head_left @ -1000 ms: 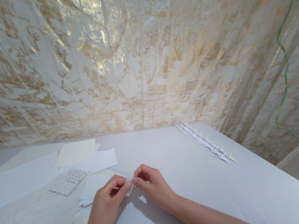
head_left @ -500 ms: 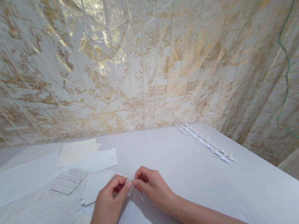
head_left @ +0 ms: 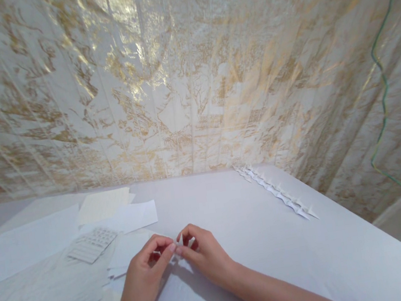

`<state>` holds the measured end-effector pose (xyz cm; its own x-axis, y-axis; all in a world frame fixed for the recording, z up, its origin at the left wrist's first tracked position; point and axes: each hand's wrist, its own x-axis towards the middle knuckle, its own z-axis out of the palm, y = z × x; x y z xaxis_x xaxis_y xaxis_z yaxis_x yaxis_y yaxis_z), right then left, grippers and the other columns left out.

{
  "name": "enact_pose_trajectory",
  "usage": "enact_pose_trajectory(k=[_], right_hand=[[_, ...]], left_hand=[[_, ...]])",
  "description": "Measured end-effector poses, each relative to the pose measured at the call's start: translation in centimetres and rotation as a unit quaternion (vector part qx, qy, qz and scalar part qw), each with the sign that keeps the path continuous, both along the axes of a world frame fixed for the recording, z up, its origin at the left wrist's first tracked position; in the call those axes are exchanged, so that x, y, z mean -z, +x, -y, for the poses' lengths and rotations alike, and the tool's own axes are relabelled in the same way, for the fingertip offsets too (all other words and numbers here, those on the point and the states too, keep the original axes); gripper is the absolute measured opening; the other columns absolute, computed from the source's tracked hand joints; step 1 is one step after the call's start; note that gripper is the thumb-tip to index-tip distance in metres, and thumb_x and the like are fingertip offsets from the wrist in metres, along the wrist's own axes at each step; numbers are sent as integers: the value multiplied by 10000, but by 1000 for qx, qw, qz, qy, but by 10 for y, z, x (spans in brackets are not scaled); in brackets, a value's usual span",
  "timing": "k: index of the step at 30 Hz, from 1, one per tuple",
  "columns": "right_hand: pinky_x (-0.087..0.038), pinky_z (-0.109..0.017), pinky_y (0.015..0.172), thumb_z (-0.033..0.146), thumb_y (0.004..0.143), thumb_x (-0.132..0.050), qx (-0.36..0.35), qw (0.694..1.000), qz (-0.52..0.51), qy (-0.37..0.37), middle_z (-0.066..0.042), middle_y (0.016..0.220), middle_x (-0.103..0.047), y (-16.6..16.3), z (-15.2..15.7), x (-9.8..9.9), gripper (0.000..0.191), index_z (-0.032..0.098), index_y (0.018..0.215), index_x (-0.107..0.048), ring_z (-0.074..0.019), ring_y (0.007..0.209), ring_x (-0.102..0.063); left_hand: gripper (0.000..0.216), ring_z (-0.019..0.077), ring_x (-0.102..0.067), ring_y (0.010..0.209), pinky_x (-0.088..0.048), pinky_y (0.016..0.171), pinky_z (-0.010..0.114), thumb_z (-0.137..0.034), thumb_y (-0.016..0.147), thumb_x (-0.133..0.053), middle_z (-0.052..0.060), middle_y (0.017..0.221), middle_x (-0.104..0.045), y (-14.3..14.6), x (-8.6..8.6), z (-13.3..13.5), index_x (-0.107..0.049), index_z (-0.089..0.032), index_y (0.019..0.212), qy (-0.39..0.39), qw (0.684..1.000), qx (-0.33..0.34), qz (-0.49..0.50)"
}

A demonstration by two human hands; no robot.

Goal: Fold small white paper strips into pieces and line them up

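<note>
A small folded piece of white paper [head_left: 180, 240] is pinched between my two hands above the table, with one pointed tip standing up between the fingers. My left hand [head_left: 148, 266] grips it with thumb and forefinger from the left. From the right, my right hand [head_left: 204, 250] pinches it the same way, fingertips almost touching those of the left. Most of the paper is hidden behind my fingers. On the right of the table lie rows of small pointed folded-paper pieces [head_left: 280, 195], lined up along the edge.
Loose white sheets [head_left: 29, 241] and a cream lined sheet [head_left: 103, 205] cover the table's left side, with a printed paper piece [head_left: 93, 244] among them. A gold-patterned curtain [head_left: 177, 98] hangs behind the white table [head_left: 278, 269]. At right dangles a green cable [head_left: 383, 88].
The folded paper has turned between my fingers, so its pointed tip now sticks up. My right hand's fingers have shifted slightly; the things on the table lie as before.
</note>
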<state>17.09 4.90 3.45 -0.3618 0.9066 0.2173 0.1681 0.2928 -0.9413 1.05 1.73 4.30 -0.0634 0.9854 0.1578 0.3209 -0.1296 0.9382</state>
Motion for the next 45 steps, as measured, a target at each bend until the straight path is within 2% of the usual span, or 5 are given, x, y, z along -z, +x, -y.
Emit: enact_pose_trajectory(k=[6,20,35,40,45], right_hand=[[-387,-238,585,343,795,-698,24,999,-22,-37,25,673,-590,0,-4,2,194,179,723,-625,-107,587,-482],[-341,-233,542,341,753,-724,26,995,-80,-61,17,652,-587,-1,-3,1,198,172,673,-662,-99,563,-438],[-367,-250,589,332,781,-635,22,996,-73,-39,30,643,-529,-4,4,-7,163,191,714,-587,-113,583,-431],[-371,-248,609,334,815,-598,23,998,-59,9,35,643,-500,-3,2,-4,185,197,702,-543,-122,628,-434],[-376,-259,633,384,826,-609,6,996,-83,-7,27,666,-517,-4,2,-1,219,195,726,-559,-126,638,-445]], left_hand=[[287,199,-596,708,-442,691,291,-522,792,-634,-14,737,-653,-2,5,-1,-675,-238,776,7,1000,-5,1],[270,201,-606,734,-460,721,291,-498,798,-654,-19,720,-647,-1,3,1,-677,-237,729,22,999,-16,27],[305,179,-593,704,-458,676,269,-530,819,-637,-29,727,-624,5,10,4,-640,-226,801,11,998,-20,57],[315,179,-578,658,-457,616,262,-539,809,-629,-28,694,-620,9,4,7,-638,-227,767,0,999,7,36],[295,182,-545,650,-438,651,269,-502,784,-609,-38,635,-569,10,-7,9,-601,-237,655,24,1000,-10,1]])
